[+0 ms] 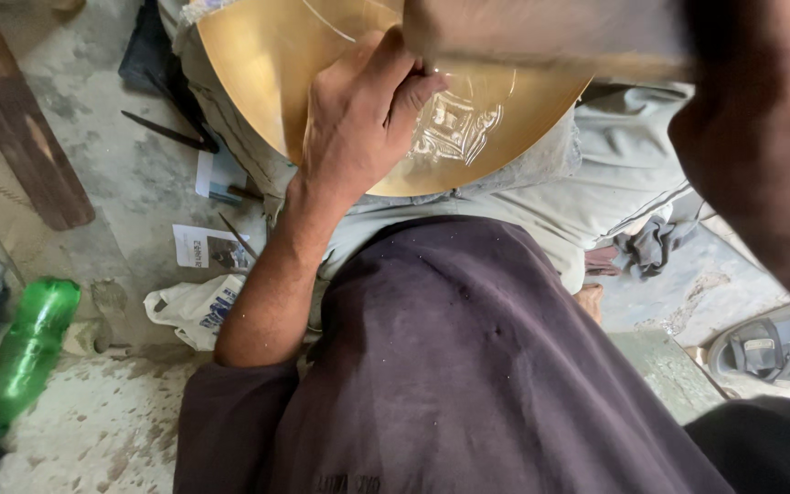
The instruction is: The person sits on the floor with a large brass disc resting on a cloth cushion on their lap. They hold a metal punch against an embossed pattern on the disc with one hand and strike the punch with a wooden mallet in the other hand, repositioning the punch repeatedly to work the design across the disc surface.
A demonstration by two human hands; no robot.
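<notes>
My left hand lies on the brass plate with fingers curled, perhaps pinching something small beside the engraved pattern; my right hand, at three o'clock, is blurred, its grip unreadable, under a blurred bar crossing at twelve. The plate rests on my lap, its rim free toward nine o'clock above open floor. At eight o'clock a green bottle lies sideways, contents unclear.
</notes>
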